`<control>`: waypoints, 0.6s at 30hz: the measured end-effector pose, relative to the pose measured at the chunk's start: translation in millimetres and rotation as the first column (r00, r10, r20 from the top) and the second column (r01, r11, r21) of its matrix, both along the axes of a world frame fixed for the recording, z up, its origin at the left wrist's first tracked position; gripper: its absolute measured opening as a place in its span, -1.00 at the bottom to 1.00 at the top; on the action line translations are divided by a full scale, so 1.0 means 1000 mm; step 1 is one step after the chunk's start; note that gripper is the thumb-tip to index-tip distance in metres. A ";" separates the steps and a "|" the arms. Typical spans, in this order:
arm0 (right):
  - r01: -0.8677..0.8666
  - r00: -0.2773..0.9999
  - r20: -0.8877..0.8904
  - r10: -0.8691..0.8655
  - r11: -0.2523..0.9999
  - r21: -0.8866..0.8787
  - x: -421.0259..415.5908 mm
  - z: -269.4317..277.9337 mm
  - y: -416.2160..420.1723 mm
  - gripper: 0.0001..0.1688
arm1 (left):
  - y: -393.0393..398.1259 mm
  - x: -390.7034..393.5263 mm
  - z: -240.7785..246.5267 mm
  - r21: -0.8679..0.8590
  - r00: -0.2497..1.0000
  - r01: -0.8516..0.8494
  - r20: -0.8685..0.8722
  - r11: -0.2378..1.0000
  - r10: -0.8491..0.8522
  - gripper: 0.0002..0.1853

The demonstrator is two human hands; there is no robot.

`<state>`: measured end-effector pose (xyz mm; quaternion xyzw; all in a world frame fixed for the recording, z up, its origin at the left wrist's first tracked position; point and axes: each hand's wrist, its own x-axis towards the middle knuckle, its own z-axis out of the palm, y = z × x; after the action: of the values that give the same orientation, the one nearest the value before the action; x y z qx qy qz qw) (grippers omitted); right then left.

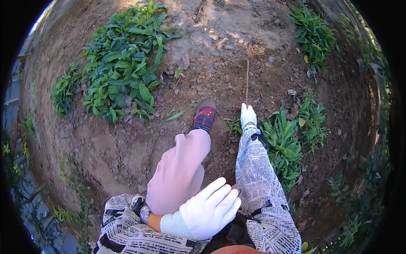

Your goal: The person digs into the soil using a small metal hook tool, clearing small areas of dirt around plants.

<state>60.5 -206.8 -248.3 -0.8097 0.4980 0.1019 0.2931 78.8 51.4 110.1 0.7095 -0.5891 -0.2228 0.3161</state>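
My right hand, in a white glove, is closed around the near end of a thin rusty metal rod. The rod runs away from me over loose brown soil and bends at its far end, where it meets the dirt. My left hand, also gloved in white, lies across my lap with its back up and its fingers straight and close together; no object shows in it, and its palm is hidden. Beyond it are my pink-clad knee and a patterned shoe.
A large clump of leafy green plants grows at the left. Smaller leafy plants stand beside my right forearm, with another clump farther up at the right. Stones and dry leaves lie on the soil.
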 end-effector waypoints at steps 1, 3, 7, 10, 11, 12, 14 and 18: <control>-0.004 1.000 0.020 0.004 1.000 0.009 0.003 0.006 0.001 -0.42 | 0.002 -0.001 -0.001 0.007 1.000 -0.003 -0.005 1.000 0.003 -0.63; 0.099 0.987 0.118 -0.105 0.993 0.059 0.003 0.019 0.011 -0.43 | 0.004 -0.001 -0.002 0.001 1.000 -0.013 -0.006 1.000 0.013 -0.63; 0.147 0.932 0.333 -0.142 0.989 0.010 0.015 0.015 0.026 -0.45 | 0.003 0.002 0.000 -0.019 1.000 -0.009 0.004 1.000 0.009 -0.64; -0.170 0.981 -0.075 0.176 0.982 0.078 0.024 0.015 0.016 -0.41 | 0.002 0.001 0.001 -0.030 1.000 -0.003 -0.001 1.000 0.003 -0.65; -0.176 0.981 -0.069 0.183 0.980 0.097 0.025 0.016 0.010 -0.40 | 0.002 0.001 0.001 -0.036 1.000 -0.004 -0.004 0.999 0.004 -0.65; -0.142 0.989 -0.033 0.145 0.986 0.085 0.032 0.026 0.014 -0.41 | 0.003 0.003 0.000 -0.033 1.000 -0.008 0.000 0.999 0.008 -0.65; -0.071 0.997 0.028 0.069 0.995 0.077 0.038 0.042 0.034 -0.42 | 0.004 0.002 -0.001 -0.014 1.000 -0.017 -0.007 1.000 0.017 -0.65; -0.124 0.978 -0.161 0.129 0.991 0.042 0.048 0.024 0.020 -0.39 | 0.002 0.002 0.000 -0.051 1.000 -0.020 -0.004 0.998 0.020 -0.65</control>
<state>108.0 -186.9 -224.7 -0.8239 0.4662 0.1944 0.2570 80.6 52.9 109.9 0.7068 -0.5868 -0.2056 0.3373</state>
